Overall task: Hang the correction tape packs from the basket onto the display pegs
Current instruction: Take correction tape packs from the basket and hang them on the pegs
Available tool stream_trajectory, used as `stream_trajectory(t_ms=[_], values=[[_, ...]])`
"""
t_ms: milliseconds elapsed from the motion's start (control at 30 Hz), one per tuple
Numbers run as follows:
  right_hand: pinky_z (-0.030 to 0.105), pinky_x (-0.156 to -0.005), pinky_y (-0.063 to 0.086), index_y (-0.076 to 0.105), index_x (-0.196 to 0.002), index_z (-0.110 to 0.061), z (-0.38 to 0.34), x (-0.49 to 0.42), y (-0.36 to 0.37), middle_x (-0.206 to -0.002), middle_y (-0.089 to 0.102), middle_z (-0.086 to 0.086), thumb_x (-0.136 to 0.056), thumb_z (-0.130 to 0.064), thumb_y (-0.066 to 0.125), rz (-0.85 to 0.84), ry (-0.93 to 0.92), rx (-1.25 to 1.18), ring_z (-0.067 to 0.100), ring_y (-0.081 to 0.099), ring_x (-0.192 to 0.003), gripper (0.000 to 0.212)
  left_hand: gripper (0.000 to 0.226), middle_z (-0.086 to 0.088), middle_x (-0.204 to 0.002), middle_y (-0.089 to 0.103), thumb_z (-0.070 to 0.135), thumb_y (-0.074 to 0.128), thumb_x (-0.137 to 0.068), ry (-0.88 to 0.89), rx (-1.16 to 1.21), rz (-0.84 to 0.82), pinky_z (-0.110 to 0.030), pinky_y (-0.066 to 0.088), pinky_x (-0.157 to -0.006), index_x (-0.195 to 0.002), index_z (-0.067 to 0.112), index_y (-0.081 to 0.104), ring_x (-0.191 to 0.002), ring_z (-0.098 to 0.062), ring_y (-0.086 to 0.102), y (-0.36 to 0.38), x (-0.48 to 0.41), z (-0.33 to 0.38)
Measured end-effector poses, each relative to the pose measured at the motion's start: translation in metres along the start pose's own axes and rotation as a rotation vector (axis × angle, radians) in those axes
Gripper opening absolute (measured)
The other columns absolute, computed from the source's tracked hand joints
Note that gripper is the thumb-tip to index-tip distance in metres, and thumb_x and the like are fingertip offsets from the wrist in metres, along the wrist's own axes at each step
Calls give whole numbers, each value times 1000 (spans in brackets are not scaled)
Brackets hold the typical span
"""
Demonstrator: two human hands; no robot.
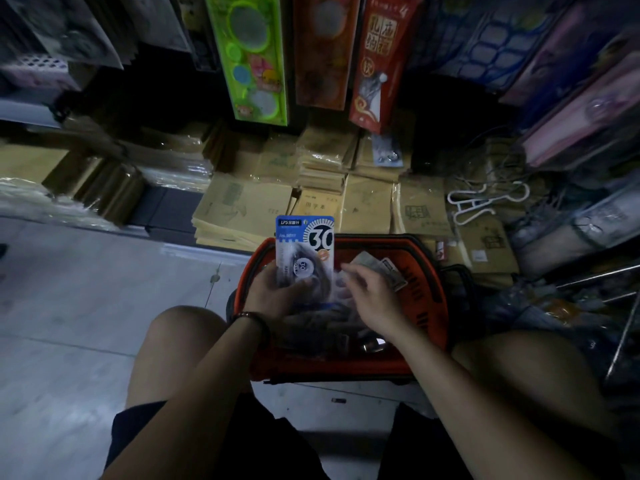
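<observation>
**One pack held up over the basket, the other hand spread beside it**

The pale tiled floor (86,306) fills the left and lower left of the frame. Across the middle runs a low bank of brown paper books (242,209), stacked flat and partly wrapped in clear film. Along the top edge hang long boxed goods: a green pack (252,57) left of centre, an orange pack (323,50) just beside it and a red pack (377,60) to its right. Blurred hanging stock crowds the upper right, and white plastic hangers (485,202) lie on the books at centre right.

The person's bare knees frame the lower centre, and between them sits the red basket (329,367), its far rim close to the book stacks.

The left hand (273,292) is over the basket's left side, fingers and thumb curled round the lower part of a correction tape pack (304,247). The pack stands upright, its blue-and-white card with a large "30" rising above the far rim. The right hand (370,296) hovers over the middle of the basket, fingers loosely spread and gripping nothing, their tips near the pack's right edge; they are blurred, so I cannot tell whether they touch it. More flat packs (388,268) lie inside, towards the basket's far right. A dark bead bracelet (251,318) circles the left wrist.
</observation>
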State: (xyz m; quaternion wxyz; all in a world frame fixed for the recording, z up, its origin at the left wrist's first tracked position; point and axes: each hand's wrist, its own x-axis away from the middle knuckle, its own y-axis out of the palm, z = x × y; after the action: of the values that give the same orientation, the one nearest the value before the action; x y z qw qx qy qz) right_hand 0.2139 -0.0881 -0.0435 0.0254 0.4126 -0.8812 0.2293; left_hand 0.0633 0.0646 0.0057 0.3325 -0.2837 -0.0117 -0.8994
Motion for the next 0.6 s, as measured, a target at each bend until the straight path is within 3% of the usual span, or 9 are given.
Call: stream_trajectory(t_ms=[67, 167, 333, 500, 600], values=[[29, -89, 53, 71, -122, -18, 17, 0, -4, -117, 75, 1, -103, -21, 63, 20, 68, 234, 17, 70, -109, 21, 36, 10, -106, 75, 32, 84, -83, 11, -124, 96, -38, 58, -89, -113, 38, 64, -106, -16, 71, -4, -4, -10], [21, -85, 44, 71, -121, -19, 45, 4, 2, -117, 74, 1, -100, -20, 65, -215, 172, 530, 19, 67, -112, 22, 34, 14, -104, 68, 35, 79, -88, -4, -258, 176, -44, 57, -97, -115, 42, 60, -106, -16, 65, -8, -9, -18], [43, -101, 54, 67, -126, -35, 93, -3, 39, -127, 70, -2, -93, -40, 71, -532, 248, 612, 24, 65, -118, 33, 41, -1, -121, 71, 40, 76, -89, -9, -320, 232, -48, 56, -99, -126, 33, 61, -116, -26, 66, -16, -25, -28], [44, -101, 53, 72, -118, -30, 73, 3, 56, -125, 71, 7, -101, -30, 56, -471, 208, 709, 33, 65, -116, 23, 41, 1, -118, 69, 46, 73, -92, -23, -313, 233, -43, 54, -98, -128, 31, 61, -111, -21, 64, -19, -35, -28], [42, -95, 56, 66, -118, -37, 77, -2, 53, -118, 71, -3, -104, -33, 52, -377, 267, 595, 22, 67, -108, 20, 38, -1, -115, 69, 40, 72, -92, -47, -286, 269, -47, 55, -100, -127, 30, 60, -108, -26, 65, -17, -36, -23]])
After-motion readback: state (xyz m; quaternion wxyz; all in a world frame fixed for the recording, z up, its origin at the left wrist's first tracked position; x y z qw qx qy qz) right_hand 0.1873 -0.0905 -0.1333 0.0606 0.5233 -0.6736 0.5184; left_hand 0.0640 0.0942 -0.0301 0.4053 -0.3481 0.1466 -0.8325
